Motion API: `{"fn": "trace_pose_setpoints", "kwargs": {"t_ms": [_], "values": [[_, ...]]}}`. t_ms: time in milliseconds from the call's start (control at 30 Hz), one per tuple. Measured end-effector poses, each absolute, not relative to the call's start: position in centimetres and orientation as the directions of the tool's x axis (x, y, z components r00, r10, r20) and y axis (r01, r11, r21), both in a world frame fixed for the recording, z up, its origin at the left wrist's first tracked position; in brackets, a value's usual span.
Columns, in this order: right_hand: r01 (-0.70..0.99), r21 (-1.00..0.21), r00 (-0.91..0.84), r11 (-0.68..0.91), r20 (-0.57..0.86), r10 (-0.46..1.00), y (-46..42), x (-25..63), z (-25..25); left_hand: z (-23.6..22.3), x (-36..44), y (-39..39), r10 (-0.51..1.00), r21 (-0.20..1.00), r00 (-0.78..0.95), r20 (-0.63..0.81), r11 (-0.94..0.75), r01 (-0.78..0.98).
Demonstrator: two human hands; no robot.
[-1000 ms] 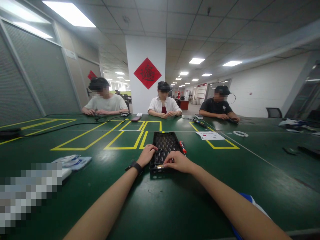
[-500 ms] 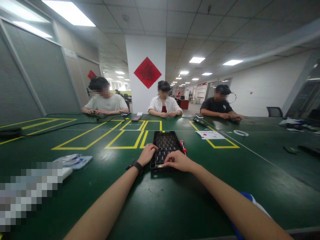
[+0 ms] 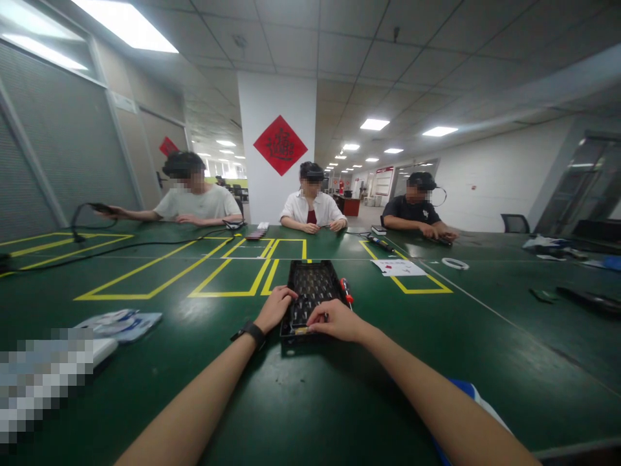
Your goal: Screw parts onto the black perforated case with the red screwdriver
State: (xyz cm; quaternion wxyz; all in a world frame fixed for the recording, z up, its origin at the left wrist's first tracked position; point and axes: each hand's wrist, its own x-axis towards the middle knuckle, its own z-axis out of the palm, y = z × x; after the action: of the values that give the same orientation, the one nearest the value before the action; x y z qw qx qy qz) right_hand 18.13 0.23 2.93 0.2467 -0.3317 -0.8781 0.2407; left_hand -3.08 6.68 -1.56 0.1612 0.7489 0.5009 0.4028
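A shallow black tray (image 3: 332,275) lies on the table in front of me, with rows of small metallic pieces showing inside. My left hand (image 3: 276,309), a dark band at its wrist, hooks its fingers over the tray's left rim. Over the tray's near end, my right hand (image 3: 337,320) is closed in a pinch; what its fingertips hold is too small to make out. Just left of those fingertips, a small yellowish piece (image 3: 301,331) lies at the near edge. Against the tray's right side rests a red-handled tool (image 3: 346,291).
Yellow tape outlines mark the green table (image 3: 194,395). A paper sheet (image 3: 398,267) and a white ring (image 3: 455,263) lie to the right, plastic packets (image 3: 121,323) to the left. Across the table sit three people; a black cable (image 3: 160,243) runs on the left.
The view has shifted slightly, so the table scene sits a little further left and lower. The person at far left has stretched an arm out with a dark object. My hands keep their places at the tray.
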Motion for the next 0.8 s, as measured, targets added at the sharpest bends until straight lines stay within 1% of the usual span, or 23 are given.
{"fn": "trace_pose_setpoints", "kwargs": {"t_ms": [100, 367, 633, 800], "values": [[0.486, -0.547, -0.665, 0.682, 0.274, 0.694, 0.16, 18.19, 3.12, -1.56, -3.11, 6.73, 0.881, 0.645, 0.175, 0.44, -0.446, 0.62], [0.483, -0.546, -0.653, 0.684, 0.296, 0.697, 0.02, 18.15, 3.21, -1.7, -3.19, 6.85, 0.88, 0.634, 0.179, 0.439, -0.445, 0.633], [0.481, -0.484, -0.677, 0.731, 0.325, 0.66, 0.25, 18.07, 2.91, -1.44, -3.17, 6.44, 0.874, 0.615, 0.195, 0.445, -0.456, 0.643], [0.474, -0.516, -0.674, 0.714, 0.31, 0.671, 0.3, 18.12, 2.82, -1.22, -3.05, 6.23, 0.879, 0.623, 0.178, 0.443, -0.444, 0.644]]}}
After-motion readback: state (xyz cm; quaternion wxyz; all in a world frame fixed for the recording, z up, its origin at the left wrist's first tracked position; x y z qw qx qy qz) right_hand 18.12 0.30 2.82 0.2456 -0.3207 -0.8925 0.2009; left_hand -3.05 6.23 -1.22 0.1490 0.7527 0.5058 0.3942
